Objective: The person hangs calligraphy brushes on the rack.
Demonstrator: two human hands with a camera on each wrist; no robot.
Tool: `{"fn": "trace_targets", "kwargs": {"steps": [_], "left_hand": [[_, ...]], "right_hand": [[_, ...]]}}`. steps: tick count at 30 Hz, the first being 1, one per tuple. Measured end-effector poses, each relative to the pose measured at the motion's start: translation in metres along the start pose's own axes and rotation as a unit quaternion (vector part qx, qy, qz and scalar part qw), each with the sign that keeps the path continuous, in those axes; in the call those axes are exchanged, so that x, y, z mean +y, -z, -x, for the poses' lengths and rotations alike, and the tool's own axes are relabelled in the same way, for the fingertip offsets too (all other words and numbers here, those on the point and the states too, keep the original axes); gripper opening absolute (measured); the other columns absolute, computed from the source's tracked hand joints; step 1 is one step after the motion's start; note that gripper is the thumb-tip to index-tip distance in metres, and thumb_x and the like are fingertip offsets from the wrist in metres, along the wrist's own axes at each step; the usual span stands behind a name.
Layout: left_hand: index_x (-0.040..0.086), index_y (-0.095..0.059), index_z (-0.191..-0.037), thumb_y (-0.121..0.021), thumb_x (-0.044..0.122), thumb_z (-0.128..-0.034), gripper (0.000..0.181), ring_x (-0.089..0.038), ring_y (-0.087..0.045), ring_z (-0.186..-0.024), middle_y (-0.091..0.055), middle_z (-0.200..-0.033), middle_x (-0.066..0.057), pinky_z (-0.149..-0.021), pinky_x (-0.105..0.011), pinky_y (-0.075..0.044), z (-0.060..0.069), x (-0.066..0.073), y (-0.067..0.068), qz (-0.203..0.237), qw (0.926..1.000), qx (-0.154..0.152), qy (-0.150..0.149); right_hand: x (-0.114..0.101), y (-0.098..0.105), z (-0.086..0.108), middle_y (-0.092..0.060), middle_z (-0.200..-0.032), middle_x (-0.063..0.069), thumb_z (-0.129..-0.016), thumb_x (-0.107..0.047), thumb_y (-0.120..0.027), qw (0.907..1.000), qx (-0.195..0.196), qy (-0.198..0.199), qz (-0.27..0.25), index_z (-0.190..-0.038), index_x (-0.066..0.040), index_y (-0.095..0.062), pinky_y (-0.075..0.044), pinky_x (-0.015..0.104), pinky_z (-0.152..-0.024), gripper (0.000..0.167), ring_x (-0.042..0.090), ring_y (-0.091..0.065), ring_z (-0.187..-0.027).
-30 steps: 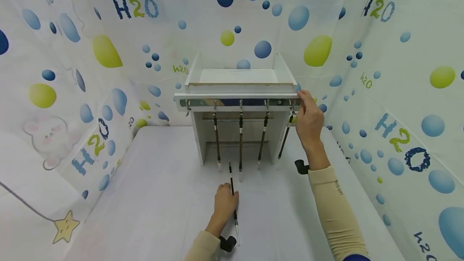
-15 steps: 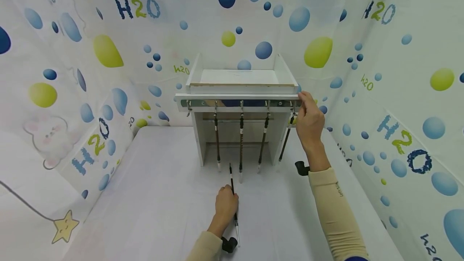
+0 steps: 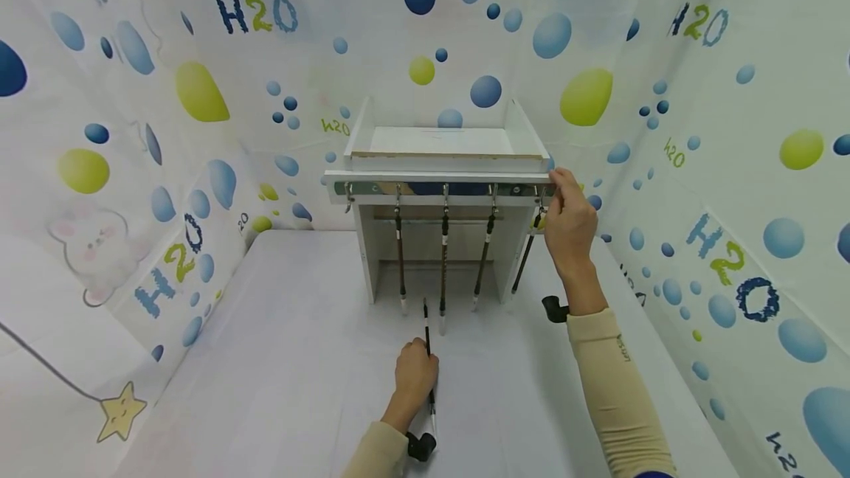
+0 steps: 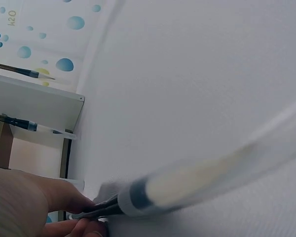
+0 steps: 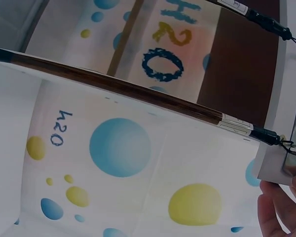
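Note:
Low over the white table, my left hand (image 3: 416, 373) holds a calligraphy brush (image 3: 427, 330) by its dark handle. In the left wrist view, the near end of this brush (image 4: 187, 186) has pale bristles inside a clear cap, and thumb and fingers pinch the shaft. My right hand (image 3: 572, 223) grips the right end of a white brush rack (image 3: 438, 163). Beside those fingers a brown brush (image 3: 527, 257) hangs from the last hook; in the right wrist view its loop meets the rail close above my fingertips (image 5: 269, 190).
Several capped brushes hang in a row from the rail, including a middle brush (image 3: 443, 264). A hook (image 3: 348, 198) sits at the rail's left end. An open tray (image 3: 438, 140) tops the rack. Bubble-patterned cloth (image 3: 299, 65) surrounds the white table (image 3: 299, 330).
The head view has shifted slightly. Both hands stay almost still, the left with the brush, the right at the rack's end.

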State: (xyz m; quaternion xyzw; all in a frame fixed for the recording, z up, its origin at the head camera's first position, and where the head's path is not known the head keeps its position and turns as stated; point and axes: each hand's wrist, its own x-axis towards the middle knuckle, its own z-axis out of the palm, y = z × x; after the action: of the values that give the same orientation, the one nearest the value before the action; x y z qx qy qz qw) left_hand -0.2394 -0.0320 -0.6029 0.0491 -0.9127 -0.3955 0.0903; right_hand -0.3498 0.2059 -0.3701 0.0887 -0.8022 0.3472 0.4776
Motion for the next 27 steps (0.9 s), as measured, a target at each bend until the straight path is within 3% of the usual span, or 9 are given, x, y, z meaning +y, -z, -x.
{"fn": "trace_targets", "kwargs": {"steps": [7,20,27], "left_hand": [[-0.013,-0.067,-0.097,-0.065,-0.001,-0.0793,0.021,-0.034,-0.068,-0.074,-0.068,-0.085,-0.023,-0.060,-0.042,-0.056,-0.001,-0.001,0.002,0.005,1.0000,-0.003,0.002],[-0.011,-0.066,-0.093,-0.065,0.001,-0.0790,0.018,-0.022,-0.058,-0.067,-0.065,-0.083,-0.018,-0.056,-0.035,-0.050,-0.001,0.000,0.010,0.032,0.9994,-0.013,0.003],[-0.010,-0.066,-0.100,-0.065,0.004,-0.0822,0.023,-0.016,-0.054,-0.059,-0.068,-0.078,-0.015,-0.048,-0.026,-0.043,-0.001,0.003,0.018,0.053,0.9984,-0.021,0.003]], "right_hand": [[-0.001,0.000,-0.001,-0.068,-0.130,0.012,-0.104,-0.002,-0.047,1.0000,0.001,-0.003,0.000,-0.128,0.000,-0.066,-0.058,0.046,-0.085,0.031,0.032,-0.068,-0.114],[-0.001,-0.001,-0.001,-0.068,-0.130,0.012,-0.103,-0.001,-0.047,1.0000,0.000,-0.001,0.009,-0.128,0.000,-0.066,-0.058,0.045,-0.072,0.031,0.034,-0.071,-0.107],[-0.001,-0.001,-0.001,-0.068,-0.132,0.011,-0.103,-0.001,-0.048,1.0000,0.000,-0.006,0.006,-0.129,-0.001,-0.066,-0.058,0.045,-0.085,0.031,0.032,-0.066,-0.118]]}}
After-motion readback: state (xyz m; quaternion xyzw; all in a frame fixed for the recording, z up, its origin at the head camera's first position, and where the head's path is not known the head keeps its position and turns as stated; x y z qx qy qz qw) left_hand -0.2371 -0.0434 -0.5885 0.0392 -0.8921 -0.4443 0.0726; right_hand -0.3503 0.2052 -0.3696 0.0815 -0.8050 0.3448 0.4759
